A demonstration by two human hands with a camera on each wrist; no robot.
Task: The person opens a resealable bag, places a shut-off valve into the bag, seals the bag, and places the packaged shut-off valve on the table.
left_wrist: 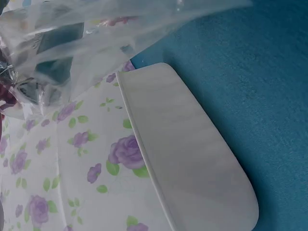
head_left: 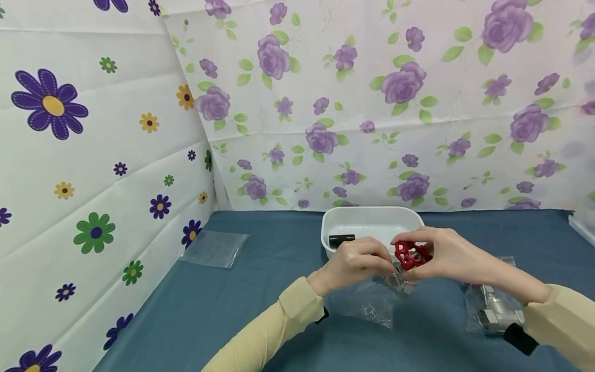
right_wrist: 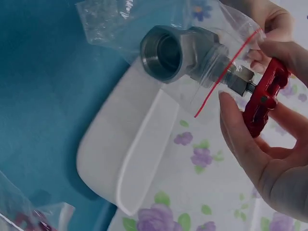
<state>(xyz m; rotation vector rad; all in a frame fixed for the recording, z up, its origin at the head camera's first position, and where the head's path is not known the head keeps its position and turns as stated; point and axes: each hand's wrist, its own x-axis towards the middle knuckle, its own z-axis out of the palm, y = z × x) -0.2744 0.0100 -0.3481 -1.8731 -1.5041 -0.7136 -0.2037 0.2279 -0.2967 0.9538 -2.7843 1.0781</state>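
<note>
My right hand [head_left: 448, 256] grips the red handwheel [head_left: 409, 254] of a metal valve, fingers and thumb spread around its rim. The valve's grey body [right_wrist: 183, 53], with its threaded round opening, sits inside a clear zip bag [right_wrist: 106, 36] with a red seal line. Stem and handwheel stick out through the bag's mouth. Beside them, my left hand [head_left: 358, 263] pinches the bag near its mouth; its fingertips are partly hidden in the head view. Valve and bag are held up in front of the white tub [head_left: 372, 213], and the bag's loose end hangs below.
In the tub lies a black cylinder [head_left: 341, 240]. A second bagged metal valve [head_left: 497, 312] rests on the blue cloth [head_left: 260, 310] under my right forearm. At the left lies a flat clear bag [head_left: 216, 248]. Flowered curtains [head_left: 297, 103] stand behind and to the left.
</note>
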